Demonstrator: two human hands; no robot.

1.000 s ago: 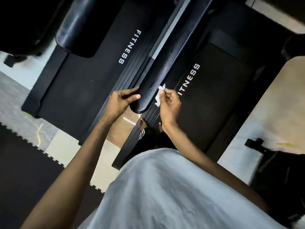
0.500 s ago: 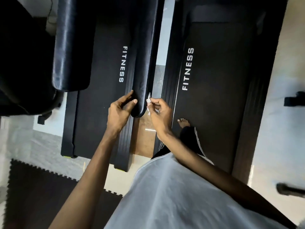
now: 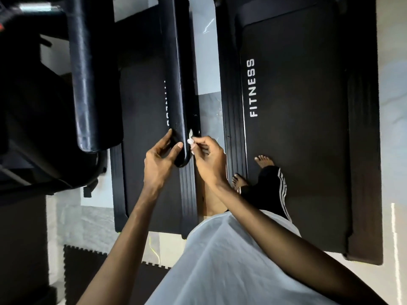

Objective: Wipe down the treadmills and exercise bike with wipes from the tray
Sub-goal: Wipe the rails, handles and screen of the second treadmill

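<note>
I see the left hand (image 3: 159, 160) gripping the rail (image 3: 177, 84) at its near end. Just right of it, the right hand (image 3: 208, 160) pinches the wipe (image 3: 190, 137) at its fingertips, touching the rail's side.

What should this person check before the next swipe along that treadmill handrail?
1. The wipe pinched in the right hand: ok.
2. The wipe against the handrail end: ok.
3. The left hand gripping the handrail: ok.
4. Both bare feet on the right treadmill: ok.
5. The wipe clean enough: cannot tell.
6. The tray within reach: cannot tell, out of view.
</note>
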